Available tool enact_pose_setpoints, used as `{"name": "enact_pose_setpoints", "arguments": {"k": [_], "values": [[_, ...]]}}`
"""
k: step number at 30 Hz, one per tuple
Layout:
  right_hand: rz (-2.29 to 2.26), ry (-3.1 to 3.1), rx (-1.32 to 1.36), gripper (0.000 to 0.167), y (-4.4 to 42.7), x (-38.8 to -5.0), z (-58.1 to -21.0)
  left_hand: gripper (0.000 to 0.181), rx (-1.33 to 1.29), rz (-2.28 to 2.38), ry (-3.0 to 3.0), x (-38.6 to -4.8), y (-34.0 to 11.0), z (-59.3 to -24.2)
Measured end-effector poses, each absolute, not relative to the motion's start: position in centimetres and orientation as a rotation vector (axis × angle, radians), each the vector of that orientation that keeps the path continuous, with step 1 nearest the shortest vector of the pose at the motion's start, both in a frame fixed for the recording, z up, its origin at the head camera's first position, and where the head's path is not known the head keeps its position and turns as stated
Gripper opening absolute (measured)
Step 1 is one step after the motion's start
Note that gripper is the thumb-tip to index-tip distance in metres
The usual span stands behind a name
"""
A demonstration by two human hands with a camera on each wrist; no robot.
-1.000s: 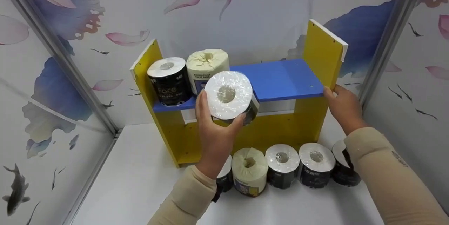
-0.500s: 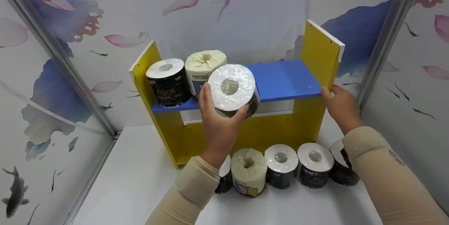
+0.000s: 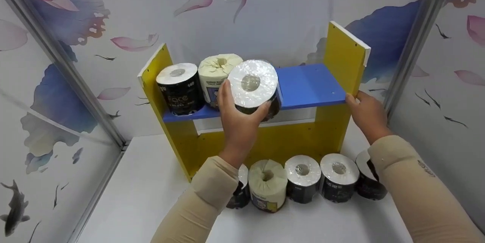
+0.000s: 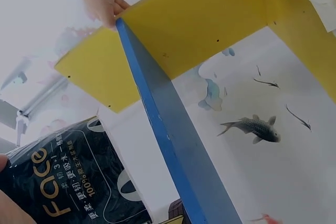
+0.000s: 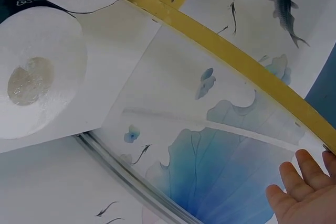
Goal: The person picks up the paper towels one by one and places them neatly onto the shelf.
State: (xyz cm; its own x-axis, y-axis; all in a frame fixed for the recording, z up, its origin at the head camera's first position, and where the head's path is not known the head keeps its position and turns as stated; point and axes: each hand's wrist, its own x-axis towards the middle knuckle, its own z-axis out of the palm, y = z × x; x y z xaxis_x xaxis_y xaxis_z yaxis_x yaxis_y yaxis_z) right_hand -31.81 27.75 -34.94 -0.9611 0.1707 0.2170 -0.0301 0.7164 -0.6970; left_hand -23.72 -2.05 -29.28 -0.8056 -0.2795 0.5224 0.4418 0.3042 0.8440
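Through the head view I have the left hand [image 3: 240,123] wrapped round a black-wrapped toilet roll with a white, film-covered end [image 3: 254,97], thumb on one side and fingers on the other, spread about as wide as the roll itself. That roll is raised over the front of the flat blue shelf board [image 3: 308,85], its white end tipped towards me; in the left wrist view I see a gap between it and the board. The right hand [image 3: 368,115] pinches the front edge of the yellow right side panel [image 3: 346,61] between thumb and forefinger, where the board meets it; in the right wrist view its other fingers are loosely spread. On the board, a black roll lettered "Face" [image 3: 180,93] stands by the yellow left side panel [image 3: 156,70], and a cream paper-wrapped roll [image 3: 214,76] stands beside it. The held roll overlaps the cream one from here; I cannot tell whether they touch. Five more rolls line up on the white tabletop [image 3: 132,182] before the unit, the leftmost partly behind the left sleeve. My open room is the bare blue stretch from the held roll to the right side panel.
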Motion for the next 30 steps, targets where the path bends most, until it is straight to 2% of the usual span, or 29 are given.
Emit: {"name": "enact_pose_setpoints", "arguments": {"k": [30], "values": [[1.072,-2.67,-0.121,0.067,27.8,-32.0,-35.0,0.102,-0.106,-1.522,-2.021,-26.9,-0.2,-28.0]]}}
